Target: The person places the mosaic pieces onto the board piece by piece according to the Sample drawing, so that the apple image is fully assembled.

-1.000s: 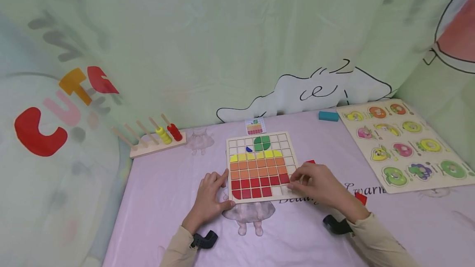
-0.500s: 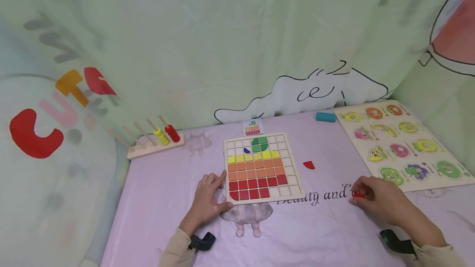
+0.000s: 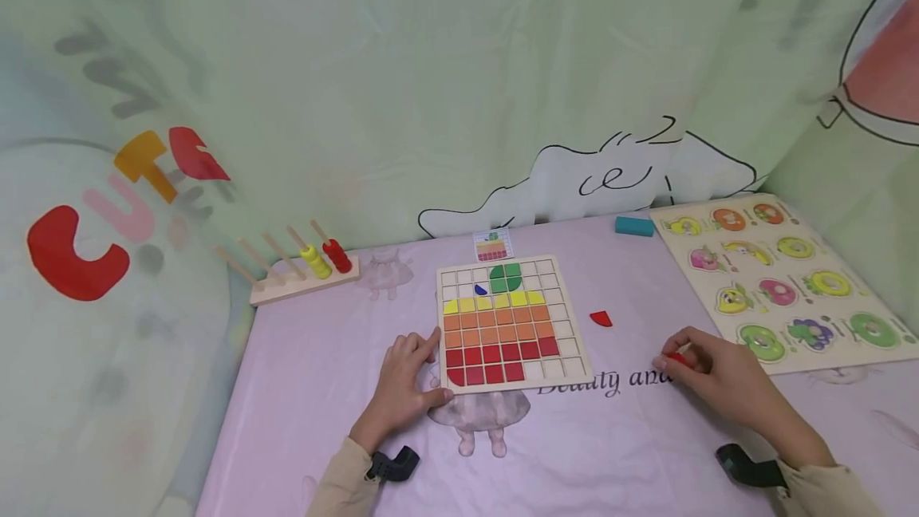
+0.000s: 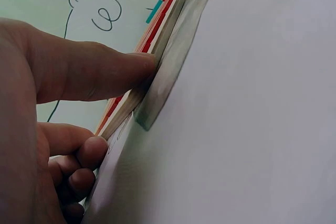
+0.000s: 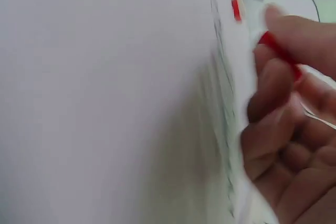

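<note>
A wooden grid board (image 3: 570, 372) lies on the table, bearing bands of red, orange and yellow tiles, a green rounded group (image 3: 506, 278) and a small blue piece (image 3: 481, 290). In its bottom row, red tiles (image 3: 494, 374) fill the left part and bare cells are at the right. My left hand (image 3: 400, 381) holds the board's near left corner, thumb on the front edge and index finger at the left side. Right of the board, my right hand (image 3: 725, 377) pinches a small red tile (image 5: 281, 53) between thumb and fingers, partly covered by them.
A loose red quarter-round piece (image 3: 601, 318) lies right of the board. Behind the board is a small pattern card (image 3: 493, 245). A peg stand (image 3: 309, 284) with yellow and red beads is at left; a teal block (image 3: 635, 226) and a fruit puzzle board (image 3: 782, 286) are at right.
My right hand has left the board's right edge, gone right to the loose red tile and picked it up, then shifted slightly back left. The left hand stays at the board corner.
</note>
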`<state>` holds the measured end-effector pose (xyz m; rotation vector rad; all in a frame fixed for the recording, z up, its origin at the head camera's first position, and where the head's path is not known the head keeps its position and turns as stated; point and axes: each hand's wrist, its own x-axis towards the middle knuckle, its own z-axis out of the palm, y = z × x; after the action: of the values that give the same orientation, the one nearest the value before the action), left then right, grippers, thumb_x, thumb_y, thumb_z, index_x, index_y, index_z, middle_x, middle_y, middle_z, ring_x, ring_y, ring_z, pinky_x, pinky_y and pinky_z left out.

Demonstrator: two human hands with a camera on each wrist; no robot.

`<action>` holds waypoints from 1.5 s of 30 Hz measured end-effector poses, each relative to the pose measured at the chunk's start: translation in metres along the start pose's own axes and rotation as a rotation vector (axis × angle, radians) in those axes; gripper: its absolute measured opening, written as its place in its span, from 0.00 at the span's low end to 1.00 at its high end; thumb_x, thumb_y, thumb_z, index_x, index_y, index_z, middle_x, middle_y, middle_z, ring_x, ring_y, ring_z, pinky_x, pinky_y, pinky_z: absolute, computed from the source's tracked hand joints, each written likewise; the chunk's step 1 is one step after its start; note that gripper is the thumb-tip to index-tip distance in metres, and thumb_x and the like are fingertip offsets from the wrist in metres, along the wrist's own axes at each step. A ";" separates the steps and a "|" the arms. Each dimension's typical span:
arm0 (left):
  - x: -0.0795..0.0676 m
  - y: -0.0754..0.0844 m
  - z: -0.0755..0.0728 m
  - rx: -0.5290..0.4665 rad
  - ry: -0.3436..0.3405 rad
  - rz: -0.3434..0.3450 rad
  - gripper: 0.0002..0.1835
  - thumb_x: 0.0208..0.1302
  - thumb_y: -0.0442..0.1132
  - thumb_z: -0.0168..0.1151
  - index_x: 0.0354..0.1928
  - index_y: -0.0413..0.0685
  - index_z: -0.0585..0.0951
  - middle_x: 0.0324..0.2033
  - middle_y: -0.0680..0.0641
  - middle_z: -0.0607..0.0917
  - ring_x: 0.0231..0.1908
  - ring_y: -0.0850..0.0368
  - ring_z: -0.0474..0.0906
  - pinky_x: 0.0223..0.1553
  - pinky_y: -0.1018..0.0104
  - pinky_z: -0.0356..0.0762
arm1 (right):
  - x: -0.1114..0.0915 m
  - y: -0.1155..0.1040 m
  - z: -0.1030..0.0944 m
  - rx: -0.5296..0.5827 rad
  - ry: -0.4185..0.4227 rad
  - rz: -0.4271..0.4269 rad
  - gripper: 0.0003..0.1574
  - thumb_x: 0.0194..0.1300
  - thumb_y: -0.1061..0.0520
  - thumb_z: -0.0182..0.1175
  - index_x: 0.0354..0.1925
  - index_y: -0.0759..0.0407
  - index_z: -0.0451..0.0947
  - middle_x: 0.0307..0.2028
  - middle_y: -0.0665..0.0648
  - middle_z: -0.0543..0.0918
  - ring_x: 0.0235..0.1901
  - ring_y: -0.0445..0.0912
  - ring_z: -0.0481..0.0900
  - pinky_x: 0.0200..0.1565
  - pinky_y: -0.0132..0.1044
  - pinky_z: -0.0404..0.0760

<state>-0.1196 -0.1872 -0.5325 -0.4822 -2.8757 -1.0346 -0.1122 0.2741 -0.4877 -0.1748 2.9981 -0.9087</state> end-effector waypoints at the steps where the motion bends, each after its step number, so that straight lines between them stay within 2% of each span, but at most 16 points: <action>1: 0.000 0.000 0.000 -0.002 0.001 -0.003 0.51 0.46 0.49 0.76 0.77 0.44 0.73 0.38 0.56 0.73 0.44 0.60 0.62 0.49 0.58 0.60 | 0.002 -0.002 0.002 0.028 0.036 -0.009 0.14 0.63 0.52 0.77 0.42 0.54 0.84 0.23 0.48 0.76 0.24 0.39 0.71 0.27 0.31 0.68; 3: 0.000 0.000 0.000 -0.009 0.002 -0.008 0.51 0.46 0.49 0.76 0.77 0.44 0.73 0.38 0.56 0.73 0.44 0.60 0.62 0.50 0.58 0.60 | 0.007 -0.005 0.006 0.095 0.075 -0.008 0.14 0.63 0.52 0.78 0.43 0.54 0.86 0.25 0.49 0.80 0.24 0.38 0.74 0.28 0.29 0.71; 5: 0.000 0.000 0.000 -0.016 0.004 -0.007 0.51 0.46 0.48 0.76 0.77 0.44 0.73 0.38 0.55 0.73 0.44 0.60 0.62 0.50 0.58 0.60 | 0.011 -0.010 0.008 0.180 0.063 0.006 0.16 0.65 0.51 0.76 0.47 0.56 0.86 0.30 0.51 0.84 0.26 0.38 0.77 0.29 0.27 0.75; 9: 0.001 0.000 0.000 -0.013 0.005 0.001 0.51 0.46 0.48 0.76 0.76 0.44 0.73 0.38 0.55 0.73 0.44 0.60 0.62 0.50 0.58 0.61 | 0.019 -0.018 0.011 0.403 -0.085 0.045 0.24 0.72 0.51 0.70 0.61 0.62 0.82 0.44 0.59 0.90 0.36 0.38 0.86 0.39 0.25 0.82; 12: 0.002 -0.001 0.001 -0.008 -0.002 0.003 0.51 0.46 0.48 0.76 0.77 0.44 0.73 0.38 0.55 0.73 0.44 0.60 0.62 0.50 0.58 0.61 | 0.023 -0.023 0.013 0.516 -0.155 0.053 0.30 0.74 0.52 0.67 0.67 0.64 0.77 0.49 0.60 0.90 0.41 0.38 0.89 0.45 0.25 0.84; 17: 0.001 0.000 0.000 -0.007 -0.015 -0.011 0.51 0.46 0.48 0.76 0.77 0.43 0.72 0.38 0.55 0.73 0.44 0.60 0.62 0.50 0.58 0.60 | 0.028 -0.032 0.023 0.544 -0.095 0.031 0.30 0.72 0.53 0.70 0.67 0.64 0.76 0.44 0.53 0.90 0.41 0.35 0.88 0.46 0.23 0.83; 22: 0.000 0.001 0.000 -0.003 -0.013 -0.019 0.51 0.46 0.48 0.75 0.77 0.43 0.73 0.38 0.54 0.73 0.44 0.60 0.62 0.49 0.59 0.60 | 0.034 -0.046 0.037 0.574 -0.057 0.025 0.29 0.69 0.55 0.72 0.63 0.63 0.78 0.42 0.57 0.91 0.39 0.34 0.88 0.45 0.21 0.81; 27: -0.001 0.001 -0.001 -0.002 -0.014 -0.016 0.51 0.46 0.48 0.75 0.76 0.43 0.73 0.38 0.54 0.73 0.44 0.60 0.62 0.49 0.59 0.60 | 0.038 -0.065 0.054 0.527 -0.091 -0.025 0.27 0.65 0.53 0.76 0.58 0.61 0.81 0.38 0.54 0.92 0.37 0.35 0.87 0.42 0.25 0.80; 31: -0.001 0.000 -0.001 -0.010 -0.018 -0.017 0.51 0.46 0.48 0.75 0.77 0.43 0.72 0.38 0.54 0.74 0.44 0.60 0.62 0.50 0.59 0.60 | 0.041 -0.078 0.066 0.446 -0.101 -0.136 0.22 0.60 0.55 0.80 0.52 0.55 0.87 0.36 0.50 0.89 0.35 0.38 0.83 0.38 0.30 0.79; 35: 0.000 0.000 -0.002 -0.012 -0.020 -0.015 0.51 0.46 0.48 0.75 0.77 0.43 0.72 0.38 0.54 0.74 0.44 0.60 0.62 0.50 0.59 0.60 | 0.042 -0.088 0.075 0.355 -0.100 -0.229 0.22 0.54 0.57 0.83 0.48 0.51 0.90 0.36 0.48 0.86 0.32 0.40 0.78 0.35 0.31 0.76; 39: 0.000 0.000 -0.002 -0.006 -0.019 -0.005 0.51 0.46 0.49 0.75 0.77 0.43 0.72 0.39 0.54 0.74 0.44 0.60 0.62 0.50 0.59 0.60 | 0.042 -0.096 0.078 0.290 -0.123 -0.252 0.22 0.52 0.57 0.84 0.47 0.50 0.91 0.35 0.47 0.82 0.29 0.39 0.73 0.33 0.30 0.73; 45: 0.000 0.002 -0.002 -0.003 -0.012 0.001 0.51 0.46 0.48 0.75 0.76 0.42 0.72 0.38 0.54 0.73 0.44 0.60 0.62 0.49 0.59 0.60 | 0.042 -0.106 0.078 0.215 -0.138 -0.274 0.23 0.50 0.56 0.85 0.47 0.53 0.91 0.32 0.46 0.80 0.27 0.37 0.69 0.29 0.30 0.70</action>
<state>-0.1191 -0.1868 -0.5297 -0.4916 -2.8846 -1.0394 -0.1404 0.1388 -0.4927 -0.6290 2.7684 -1.1789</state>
